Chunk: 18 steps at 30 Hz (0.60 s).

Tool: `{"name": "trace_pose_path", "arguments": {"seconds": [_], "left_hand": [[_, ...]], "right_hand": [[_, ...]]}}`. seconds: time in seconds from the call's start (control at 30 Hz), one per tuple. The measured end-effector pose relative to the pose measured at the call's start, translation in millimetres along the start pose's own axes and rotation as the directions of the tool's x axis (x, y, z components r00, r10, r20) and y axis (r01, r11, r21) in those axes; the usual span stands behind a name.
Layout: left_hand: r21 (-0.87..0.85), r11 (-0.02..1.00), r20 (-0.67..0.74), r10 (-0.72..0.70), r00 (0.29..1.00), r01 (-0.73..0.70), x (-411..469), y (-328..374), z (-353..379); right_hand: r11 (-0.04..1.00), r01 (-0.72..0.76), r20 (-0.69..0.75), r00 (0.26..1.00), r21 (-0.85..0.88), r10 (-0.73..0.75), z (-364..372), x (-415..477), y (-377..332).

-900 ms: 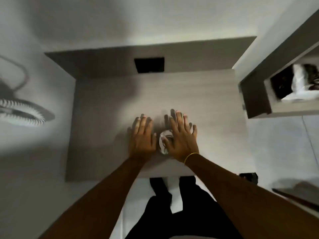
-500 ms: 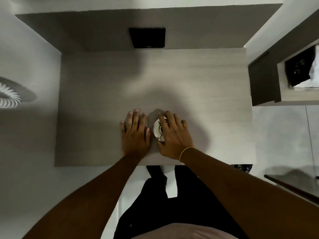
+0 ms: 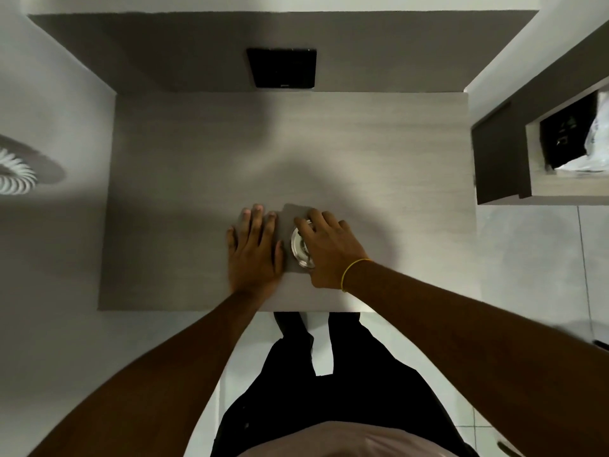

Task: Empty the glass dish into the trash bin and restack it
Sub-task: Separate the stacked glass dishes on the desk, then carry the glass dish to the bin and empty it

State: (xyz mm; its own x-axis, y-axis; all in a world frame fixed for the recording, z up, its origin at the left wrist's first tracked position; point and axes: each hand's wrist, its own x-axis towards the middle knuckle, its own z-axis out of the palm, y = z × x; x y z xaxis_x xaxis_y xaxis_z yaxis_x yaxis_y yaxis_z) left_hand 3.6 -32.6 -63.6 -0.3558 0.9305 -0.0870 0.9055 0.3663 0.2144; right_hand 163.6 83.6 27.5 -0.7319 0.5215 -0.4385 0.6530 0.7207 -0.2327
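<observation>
- the glass dish (image 3: 300, 248) sits on the grey table (image 3: 362, 153) near its front edge, between both hands.
- the right hand (image 3: 331, 247) curls over the dish's right side, fingers on its rim; a full grasp cannot be told.
- the left hand (image 3: 255, 250) lies flat and released just beside the dish.

Your right hand (image 3: 333, 249) covers most of glass dish (image 3: 299, 247); only left rim sliver shows, contents unreadable, grip on it cannot be confirmed. Left hand (image 3: 254, 253) lies flat, palm side hidden against table (image 3: 197, 179). Black panel (image 3: 281, 68) on back wall carries small mark, too tiny to read. Shelf compartment (image 3: 560, 189) at right cut by frame edge; dark item and white crumpled material inside unidentifiable. White ribbed object (image 3: 13, 174) at left cut off by edge. Your forearms run out of bottom edge.
</observation>
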Motion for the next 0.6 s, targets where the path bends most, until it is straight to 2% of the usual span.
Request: {"name": "trace_pose_path", "arguments": {"seconds": [0.13,0.2,0.27,0.4,0.47,0.6], "left_hand": [[-0.021,1.0,-0.033,0.02,0.999,-0.021,-0.5,-1.1,0.8],[-0.032,0.999,-0.027,0.007,1.0,-0.008,-1.3,-0.5,0.9],[-0.03,1.0,-0.027,0.0,1.0,-0.001,-1.0,-0.7,1.2],[-0.016,1.0,-0.025,0.005,1.0,-0.005,-0.4,-1.9,0.7],[-0.016,1.0,-0.022,0.006,1.0,-0.007,-0.2,-2.2,0.7],[-0.004,1.0,-0.032,0.012,0.999,-0.012,-0.8,-3.0,1.7]], "right_hand": [[0.979,-0.022,-0.112,0.993,0.201,0.046,3.6,-20.0,7.9],[0.938,-0.038,-0.195,0.974,0.344,0.112,7.9,-32.3,20.0],[0.908,-0.082,-0.256,0.945,0.411,0.201,13.5,-44.9,37.6],[0.893,-0.236,-0.292,0.886,0.383,0.359,30.7,-67.3,74.9],[0.904,-0.267,-0.284,0.886,0.333,0.367,41.1,-74.2,86.1],[0.928,-0.241,-0.305,0.895,0.284,0.326,58.9,-76.7,94.6]]}}
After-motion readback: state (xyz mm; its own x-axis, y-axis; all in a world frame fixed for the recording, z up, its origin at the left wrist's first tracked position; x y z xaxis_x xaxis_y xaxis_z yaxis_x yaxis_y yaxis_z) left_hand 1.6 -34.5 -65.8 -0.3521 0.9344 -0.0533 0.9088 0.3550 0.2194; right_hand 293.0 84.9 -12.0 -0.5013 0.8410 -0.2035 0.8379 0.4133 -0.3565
